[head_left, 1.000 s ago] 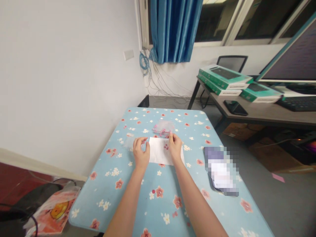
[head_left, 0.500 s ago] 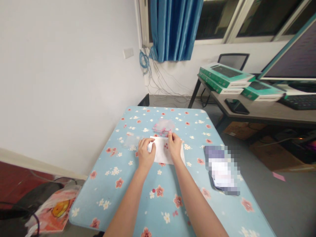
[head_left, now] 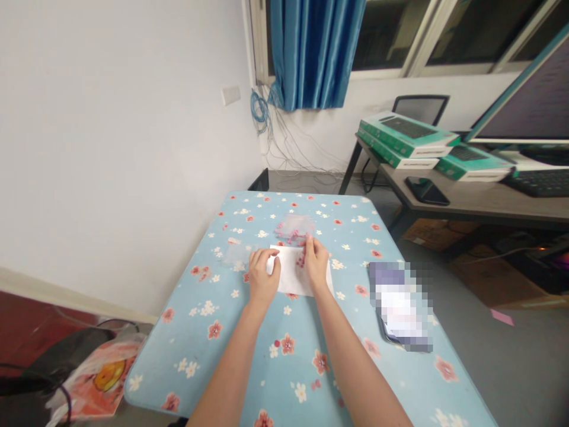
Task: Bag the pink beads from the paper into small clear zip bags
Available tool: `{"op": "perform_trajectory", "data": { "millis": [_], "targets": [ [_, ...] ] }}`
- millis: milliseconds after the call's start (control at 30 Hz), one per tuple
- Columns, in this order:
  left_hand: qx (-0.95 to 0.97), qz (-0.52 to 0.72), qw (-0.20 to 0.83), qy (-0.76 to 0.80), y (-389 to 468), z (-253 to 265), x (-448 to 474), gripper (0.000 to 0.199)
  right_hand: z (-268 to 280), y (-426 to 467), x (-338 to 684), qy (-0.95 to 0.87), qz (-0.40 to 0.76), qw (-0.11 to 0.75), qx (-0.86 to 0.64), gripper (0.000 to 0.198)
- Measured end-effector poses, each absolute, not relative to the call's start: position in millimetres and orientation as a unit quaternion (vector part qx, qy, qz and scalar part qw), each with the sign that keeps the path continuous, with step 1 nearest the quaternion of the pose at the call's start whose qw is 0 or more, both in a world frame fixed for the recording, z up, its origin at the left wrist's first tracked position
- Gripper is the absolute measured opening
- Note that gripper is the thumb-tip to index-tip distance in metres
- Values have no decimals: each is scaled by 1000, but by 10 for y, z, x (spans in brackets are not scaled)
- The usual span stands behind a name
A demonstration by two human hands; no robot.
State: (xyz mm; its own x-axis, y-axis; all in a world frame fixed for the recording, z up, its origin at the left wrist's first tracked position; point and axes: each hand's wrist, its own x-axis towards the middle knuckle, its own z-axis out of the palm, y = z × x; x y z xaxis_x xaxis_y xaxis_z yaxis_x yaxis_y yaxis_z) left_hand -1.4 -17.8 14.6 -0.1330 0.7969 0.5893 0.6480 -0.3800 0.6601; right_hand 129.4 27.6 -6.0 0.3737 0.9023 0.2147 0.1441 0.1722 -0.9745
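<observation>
While holding both hands apart, with a white paper (head_left: 288, 280) between, had the left hand (head_left: 264, 276) curled over the paper's left end, thumb and fingers parted. Had the right hand (head_left: 316, 265) over the right end, thumb and fingertips close together, just beside a cluster of dark pink pieces (head_left: 300, 261). Could not tell that pinch empty from loaded, nor be sure of either hand's contact with the paper. Saw a clear bag with pink bits (head_left: 296, 226) just beyond the right fingertips, and a second clear bag (head_left: 236, 256) just left of the left hand. Noticed a pixelated, phone-like device (head_left: 400, 308) right of the right hand, on the flowered table (head_left: 200, 350) beneath both hands, and green boxes (head_left: 406, 137) well beyond, to the right.
</observation>
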Motion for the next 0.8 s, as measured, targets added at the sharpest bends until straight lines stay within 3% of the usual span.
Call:
{"op": "perform_trajectory", "data": {
  "millis": [233, 800],
  "targets": [
    [661, 508, 71, 548, -183, 144, -8, 17, -49, 262, 1275, -430, 363, 621, -545, 47],
    [674, 503, 91, 534, -183, 110, 28, 20, 254, 103, 1514, -225, 444, 745, -444, 34]
  ]
}}
